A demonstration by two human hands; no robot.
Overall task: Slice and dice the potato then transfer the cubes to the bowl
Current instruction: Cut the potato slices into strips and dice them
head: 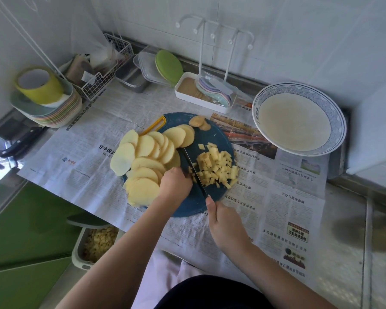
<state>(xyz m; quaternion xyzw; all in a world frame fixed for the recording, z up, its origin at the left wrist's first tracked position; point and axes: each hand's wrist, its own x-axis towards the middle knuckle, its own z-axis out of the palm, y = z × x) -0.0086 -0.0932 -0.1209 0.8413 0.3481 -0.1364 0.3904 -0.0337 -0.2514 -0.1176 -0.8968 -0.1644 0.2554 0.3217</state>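
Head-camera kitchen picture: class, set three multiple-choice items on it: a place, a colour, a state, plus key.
1. The pile of pale yellow potato cubes lies on the round dark-blue cutting board: A) right of the black-bladed knife; B) left of it; C) under it.
2. The rim pattern of the wide white bowl is: A) red; B) blue; C) green.
3. That bowl: A) holds cubes; B) is overturned; C) holds no cubes.
Key: 1A, pile at blade's right; 2B, blue scales; 3C, bare inside.

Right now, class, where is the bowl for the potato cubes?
In the head view, the bowl sits far right on the counter, right of the blue cutting board and beside the white tray.
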